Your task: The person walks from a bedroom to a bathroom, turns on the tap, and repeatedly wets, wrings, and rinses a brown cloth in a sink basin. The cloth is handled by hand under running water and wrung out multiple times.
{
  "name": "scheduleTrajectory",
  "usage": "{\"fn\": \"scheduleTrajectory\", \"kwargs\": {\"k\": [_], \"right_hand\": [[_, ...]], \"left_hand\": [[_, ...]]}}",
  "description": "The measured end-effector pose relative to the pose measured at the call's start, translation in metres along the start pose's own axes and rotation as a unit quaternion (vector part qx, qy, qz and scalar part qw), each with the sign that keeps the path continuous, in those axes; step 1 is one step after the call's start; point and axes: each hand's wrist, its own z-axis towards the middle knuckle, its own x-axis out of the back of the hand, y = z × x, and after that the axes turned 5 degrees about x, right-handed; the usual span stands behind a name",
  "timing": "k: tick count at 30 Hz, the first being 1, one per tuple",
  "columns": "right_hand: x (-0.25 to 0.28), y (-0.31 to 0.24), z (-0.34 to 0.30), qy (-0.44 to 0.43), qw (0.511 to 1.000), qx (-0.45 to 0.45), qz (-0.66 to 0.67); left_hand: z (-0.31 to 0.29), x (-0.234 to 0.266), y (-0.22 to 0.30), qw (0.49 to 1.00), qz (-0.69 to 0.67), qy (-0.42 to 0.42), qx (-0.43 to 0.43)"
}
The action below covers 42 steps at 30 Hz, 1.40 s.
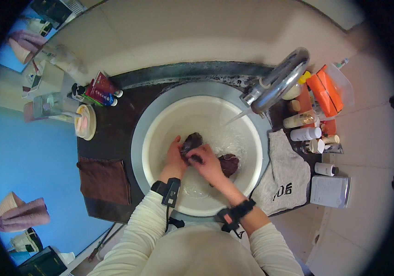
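Over a round white basin (147, 158) with water in it, my two hands are close together. A small dark wet cloth (191, 141) is bunched up between them; its exact kind I cannot make out. My left hand (177, 156) grips it from the left, thumb up along its side. My right hand (207, 164) has curled fingers on its lower part. Just right of my right hand, a dark maroon wet cloth (228, 164) lies in the rippling water. From the chrome faucet (277, 85), a thin stream runs down into the basin.
Left on the dark counter are a folded brown cloth (105, 180), a soap dish (85, 122) and tubes (100, 92). A grey cloth (283, 177) drapes by the basin's right rim. Several bottles (306, 134) and an orange packet (326, 92) crowd the right side.
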Motion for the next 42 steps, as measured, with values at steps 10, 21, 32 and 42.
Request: {"fn": "scheduleTrajectory", "kwargs": {"k": [10,21,32,42], "right_hand": [[0.027,0.021,0.027,0.106,0.95,-0.162,-0.245],[0.01,0.081,0.008,-0.034,0.893,-0.113,-0.434],[-0.002,-0.028,0.016,0.064,0.996,0.031,-0.055],[0.023,0.076,0.022,0.14,0.887,-0.054,-0.437]], "left_hand": [[-0.024,-0.015,-0.017,0.946,0.251,-0.054,-0.199],[0.015,-0.009,-0.006,0.5,0.756,0.149,-0.395],[-0.046,-0.028,-0.02,0.915,0.297,-0.162,-0.221],[-0.018,-0.003,0.012,0.594,0.676,0.152,-0.409]]}}
